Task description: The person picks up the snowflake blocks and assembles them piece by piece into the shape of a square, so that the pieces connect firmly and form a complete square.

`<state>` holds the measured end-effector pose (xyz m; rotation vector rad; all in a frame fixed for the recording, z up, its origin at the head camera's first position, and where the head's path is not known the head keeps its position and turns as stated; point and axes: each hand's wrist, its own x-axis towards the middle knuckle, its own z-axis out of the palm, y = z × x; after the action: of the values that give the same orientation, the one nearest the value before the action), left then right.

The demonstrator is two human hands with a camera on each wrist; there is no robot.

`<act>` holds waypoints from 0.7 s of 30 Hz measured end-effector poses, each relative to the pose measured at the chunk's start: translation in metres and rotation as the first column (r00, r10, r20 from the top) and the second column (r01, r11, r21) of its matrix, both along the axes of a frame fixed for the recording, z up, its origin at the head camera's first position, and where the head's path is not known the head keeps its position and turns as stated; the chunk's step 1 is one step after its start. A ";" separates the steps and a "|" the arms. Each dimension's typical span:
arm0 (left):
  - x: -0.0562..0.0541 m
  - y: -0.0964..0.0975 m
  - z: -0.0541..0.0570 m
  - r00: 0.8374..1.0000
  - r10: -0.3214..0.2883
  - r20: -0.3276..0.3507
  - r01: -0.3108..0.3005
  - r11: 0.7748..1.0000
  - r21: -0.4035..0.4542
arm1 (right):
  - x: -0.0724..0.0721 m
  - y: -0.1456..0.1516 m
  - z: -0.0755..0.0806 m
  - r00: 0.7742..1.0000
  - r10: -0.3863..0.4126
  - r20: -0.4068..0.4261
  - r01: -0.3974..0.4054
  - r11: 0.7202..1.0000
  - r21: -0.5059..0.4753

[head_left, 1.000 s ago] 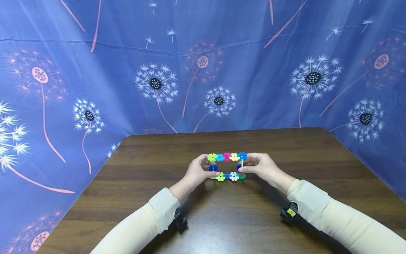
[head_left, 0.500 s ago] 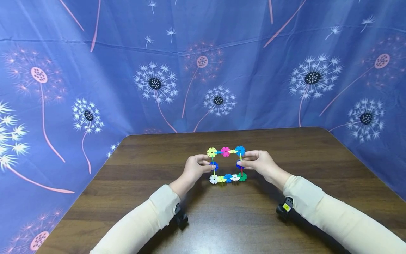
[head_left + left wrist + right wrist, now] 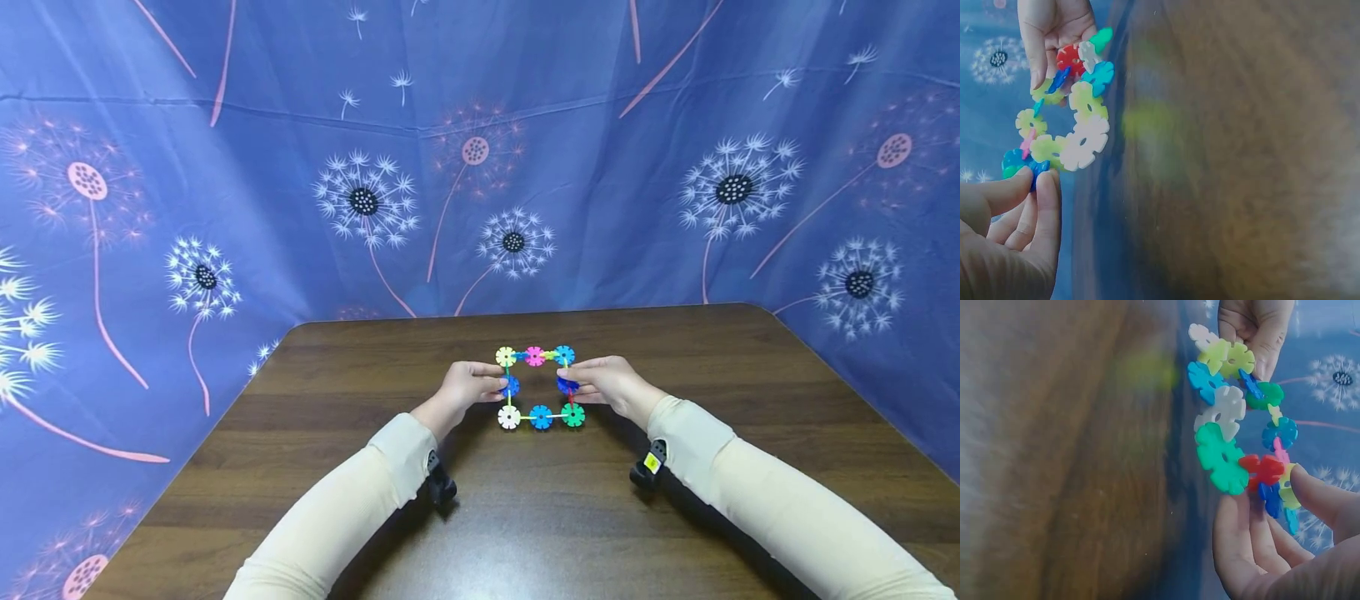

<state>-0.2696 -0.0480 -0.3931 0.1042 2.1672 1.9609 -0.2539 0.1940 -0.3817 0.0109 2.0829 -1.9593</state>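
A closed square loop of interlocking flower discs (image 3: 541, 417), plastic and many-coloured, stands roughly upright between both hands in the head view. My left hand (image 3: 463, 390) pinches the dark blue disc (image 3: 511, 386) in the middle of the loop's left side, thumb against fingers. On the opposite side, my right hand (image 3: 615, 387) grips another dark blue disc (image 3: 567, 386) with thumb and fingers. A white disc (image 3: 509, 417) and a green disc (image 3: 573, 415) form the lower corners. The right wrist view shows a red disc (image 3: 1262, 470) beside the right fingertips.
Brown wooden table (image 3: 510, 500) lies under the hands; whether the loop's lower edge touches it, I cannot tell. A blue curtain with dandelion prints (image 3: 420, 167) hangs behind and at the sides. Small black cameras (image 3: 441, 483) are strapped at both wrists.
From lying flatter and narrow in view, the loop has opened taller into a squarer frame, its upper row raised. Both hands still hold its sides; the right forearm has shifted left.
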 end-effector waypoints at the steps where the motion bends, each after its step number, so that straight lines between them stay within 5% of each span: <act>1: -0.003 0.000 -0.001 1.000 0.002 0.008 -0.002 1.000 -0.001 | -0.003 0.000 -0.001 1.000 -0.003 0.015 0.003 1.000 0.012; 10: -0.022 0.004 -0.006 0.994 0.043 0.098 -0.040 0.999 -0.037 | -0.025 0.001 -0.009 0.993 -0.017 0.116 0.008 0.997 0.079; 21: -0.032 0.006 -0.007 0.982 0.056 0.180 -0.039 0.994 -0.097 | -0.038 -0.001 -0.013 0.987 -0.043 0.154 0.020 0.989 0.146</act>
<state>-0.3012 -0.0418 -0.4004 -0.1379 2.1551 1.8110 -0.2918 0.1926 -0.3945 0.2210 2.1270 -1.7590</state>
